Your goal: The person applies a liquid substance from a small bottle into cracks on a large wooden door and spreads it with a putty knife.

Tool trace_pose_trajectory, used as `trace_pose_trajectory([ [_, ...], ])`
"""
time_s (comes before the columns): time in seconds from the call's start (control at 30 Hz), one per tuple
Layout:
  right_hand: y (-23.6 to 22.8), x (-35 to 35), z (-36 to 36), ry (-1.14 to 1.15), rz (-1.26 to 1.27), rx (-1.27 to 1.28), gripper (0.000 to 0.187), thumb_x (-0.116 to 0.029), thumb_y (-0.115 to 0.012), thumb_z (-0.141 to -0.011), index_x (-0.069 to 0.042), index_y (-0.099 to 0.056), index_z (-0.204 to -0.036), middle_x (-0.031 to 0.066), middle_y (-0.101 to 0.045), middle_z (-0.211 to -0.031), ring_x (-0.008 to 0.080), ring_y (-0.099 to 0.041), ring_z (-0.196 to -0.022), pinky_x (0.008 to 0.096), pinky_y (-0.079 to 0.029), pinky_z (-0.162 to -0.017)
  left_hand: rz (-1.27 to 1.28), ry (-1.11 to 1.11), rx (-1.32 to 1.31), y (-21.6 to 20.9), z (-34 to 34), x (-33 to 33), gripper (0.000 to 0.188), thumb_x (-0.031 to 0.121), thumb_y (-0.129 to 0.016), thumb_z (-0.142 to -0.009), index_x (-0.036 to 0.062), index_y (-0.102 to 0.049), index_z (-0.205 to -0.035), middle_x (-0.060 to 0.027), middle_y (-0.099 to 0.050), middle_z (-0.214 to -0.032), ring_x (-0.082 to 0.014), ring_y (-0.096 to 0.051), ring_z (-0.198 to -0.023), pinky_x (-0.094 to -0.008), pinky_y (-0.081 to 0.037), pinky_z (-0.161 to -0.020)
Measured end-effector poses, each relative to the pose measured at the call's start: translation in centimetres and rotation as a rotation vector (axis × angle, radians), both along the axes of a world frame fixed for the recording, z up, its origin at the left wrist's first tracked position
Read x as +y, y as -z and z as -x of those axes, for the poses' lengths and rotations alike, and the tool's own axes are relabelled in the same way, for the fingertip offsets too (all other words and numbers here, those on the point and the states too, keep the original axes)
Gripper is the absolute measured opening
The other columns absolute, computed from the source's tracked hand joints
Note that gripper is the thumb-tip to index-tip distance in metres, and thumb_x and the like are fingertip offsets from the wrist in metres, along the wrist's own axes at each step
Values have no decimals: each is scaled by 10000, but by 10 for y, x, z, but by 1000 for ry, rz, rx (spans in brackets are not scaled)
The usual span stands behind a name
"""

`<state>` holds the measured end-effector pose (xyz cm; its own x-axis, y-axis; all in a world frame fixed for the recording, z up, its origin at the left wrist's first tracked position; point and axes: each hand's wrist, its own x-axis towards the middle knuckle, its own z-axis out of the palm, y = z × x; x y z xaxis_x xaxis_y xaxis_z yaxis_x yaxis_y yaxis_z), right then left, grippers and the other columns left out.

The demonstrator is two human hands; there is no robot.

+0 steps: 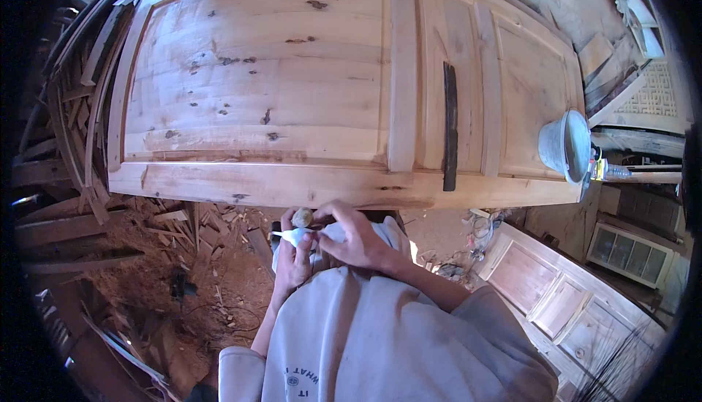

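Observation:
My left hand (294, 267) is closed around a small white bottle with a thin pointed nozzle (296, 237), tilted so the nozzle points left. Just above the bottle, at my left fingertips, shows a small roundish tan lump (302, 218); its kind is not clear. My right hand (355, 237) is beside it, fingers curled in toward the bottle and the lump. Whatever its fingertips grip is too small to make out. Both hands are in front of my body, at the near edge of a large panelled wooden door (256, 182) lying flat, with dark knots in its boards.
A dark narrow strip (450, 128) lies across the door. On its right end stands a grey bucket (564, 146), with a small clear bottle (618, 171) beside it. Scrap wood (73, 175) is piled at left. Another panelled door (563, 292) is at lower right. Wood chips litter the floor.

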<state>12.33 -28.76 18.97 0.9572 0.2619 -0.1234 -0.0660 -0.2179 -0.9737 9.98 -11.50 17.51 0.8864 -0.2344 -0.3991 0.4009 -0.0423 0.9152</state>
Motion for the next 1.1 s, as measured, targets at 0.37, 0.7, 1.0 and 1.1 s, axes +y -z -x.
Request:
trace_pose_trajectory([
  [0.37,6,-4,6,-186,-648,701,355,-165,-666,-887,-6,-507,-1162,85,-615,-960,155,-599,-870,304,-496,-787,-34,-29,-101,-16,6,-15,866,625,-513,-869,2,-258,-1414,-174,-402,-1369,-260,-488,-1130,-361,-388,-975],
  [0.7,110,-116,69,441,-265,520,222,-212,-558,-943,-24,-497,-1045,68,-574,-760,129,-565,-663,277,-475,-614,-271,-323,33,67,55,62,373,158,-677,-886,63,-414,-1133,-136,-675,-1032,-196,-638,-959,-312,-500,-845],
  [1.0,149,-151,53,586,52,159,168,-182,-558,-964,-26,-498,-977,27,-563,-745,77,-526,-636,230,-426,-560,-782,-500,224,210,171,138,349,290,-709,-864,22,-515,-975,-62,-542,-835,-143,-536,-763,-290,-474,-695],
  [1.1,151,-150,54,613,89,172,220,-214,-577,-956,-10,-504,-997,38,-585,-794,85,-545,-679,235,-444,-591,-651,-620,340,210,179,132,359,301,-719,-852,17,-527,-959,-56,-533,-832,-148,-488,-749,-295,-458,-695],
])
